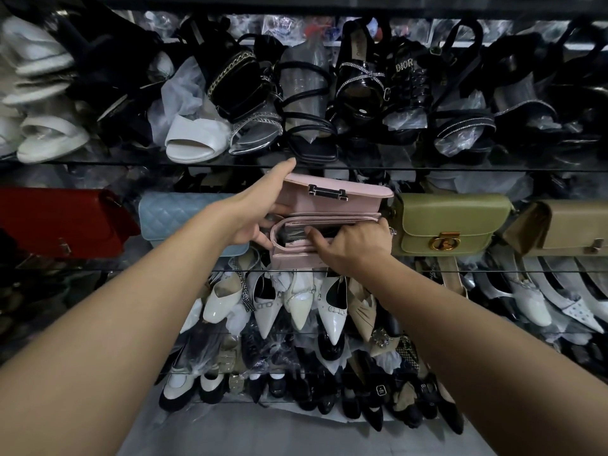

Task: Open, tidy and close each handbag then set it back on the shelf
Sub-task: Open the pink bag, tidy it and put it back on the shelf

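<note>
Right of the blue quilted bag (177, 215), steady the pink handbag (291, 258) on the shelf (493, 272) with the left grip (261, 207), clasped round its raised flap (335, 190), thumb on top. Smooth the stuffing (292, 241) flat with the right grip (348, 246), fingers (316, 237) curled into the open mouth, pinching or not impossible to tell; avoid nudging the olive bag (450, 218).
</note>
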